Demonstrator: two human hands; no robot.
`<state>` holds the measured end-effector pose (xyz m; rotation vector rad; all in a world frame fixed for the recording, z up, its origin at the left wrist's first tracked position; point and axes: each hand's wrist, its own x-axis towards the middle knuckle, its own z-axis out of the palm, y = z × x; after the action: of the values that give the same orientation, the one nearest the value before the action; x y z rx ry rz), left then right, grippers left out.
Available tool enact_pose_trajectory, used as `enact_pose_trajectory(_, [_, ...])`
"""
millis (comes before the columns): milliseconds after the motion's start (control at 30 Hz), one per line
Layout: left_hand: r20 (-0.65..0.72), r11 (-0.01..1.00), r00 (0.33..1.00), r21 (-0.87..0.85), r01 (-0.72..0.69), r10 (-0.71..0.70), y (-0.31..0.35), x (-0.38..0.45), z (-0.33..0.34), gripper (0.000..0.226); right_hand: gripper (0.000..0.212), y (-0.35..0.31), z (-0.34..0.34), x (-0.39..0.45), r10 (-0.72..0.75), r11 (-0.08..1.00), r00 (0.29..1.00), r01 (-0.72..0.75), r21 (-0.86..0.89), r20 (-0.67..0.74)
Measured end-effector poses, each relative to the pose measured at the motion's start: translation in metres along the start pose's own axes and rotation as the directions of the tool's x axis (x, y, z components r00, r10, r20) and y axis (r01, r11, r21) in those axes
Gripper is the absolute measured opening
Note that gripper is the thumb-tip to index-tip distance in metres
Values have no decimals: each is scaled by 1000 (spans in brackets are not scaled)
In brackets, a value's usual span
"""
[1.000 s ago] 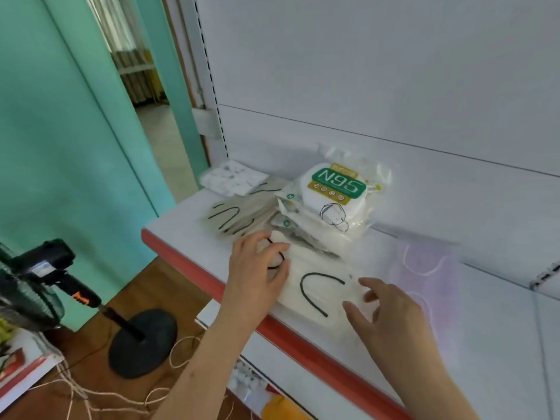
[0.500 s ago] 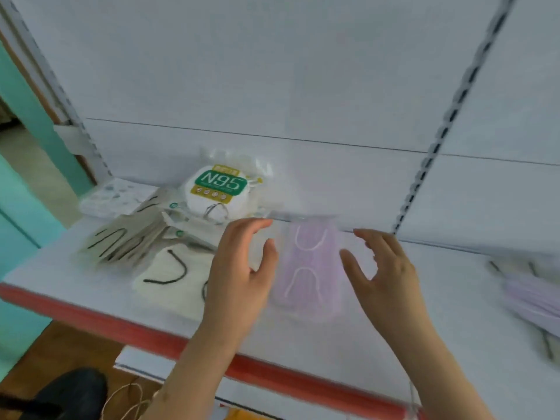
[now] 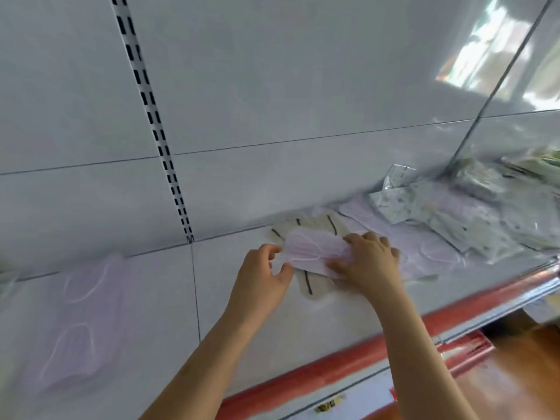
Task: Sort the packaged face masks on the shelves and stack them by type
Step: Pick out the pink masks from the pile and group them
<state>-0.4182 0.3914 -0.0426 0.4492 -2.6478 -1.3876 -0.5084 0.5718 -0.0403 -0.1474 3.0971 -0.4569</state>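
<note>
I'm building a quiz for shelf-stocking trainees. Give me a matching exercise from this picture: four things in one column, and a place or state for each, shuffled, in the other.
Things
1. pink pleated mask packet
2. beige mask packet with dark ear loops
3. lone pink mask packet
4. speckled patterned mask packets

Places or states
A. lying alone on the white shelf, far left
B. held by the right hand, with the left hand at its other end
C. piled at the far right
D. lying partly under the packet in the hands

Pairs: 1-B, 2-D, 3-A, 4-C
</note>
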Motion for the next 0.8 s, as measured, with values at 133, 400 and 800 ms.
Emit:
enact_pose_trajectory(133, [8, 945, 987, -286, 156, -160, 4, 3, 8, 29, 18, -7, -3, -9, -6, 918, 953, 125, 377, -303])
enact_pose_trajectory(400, [102, 506, 954, -829, 239, -282, 16, 12, 10, 29, 17, 24, -17, -28, -30, 754, 985, 133, 643, -169])
enact_pose_trajectory(800, [125, 650, 938, -691, 317, -324, 26, 9, 3, 10, 17, 90, -3, -8, 226, 957, 940, -165, 239, -255])
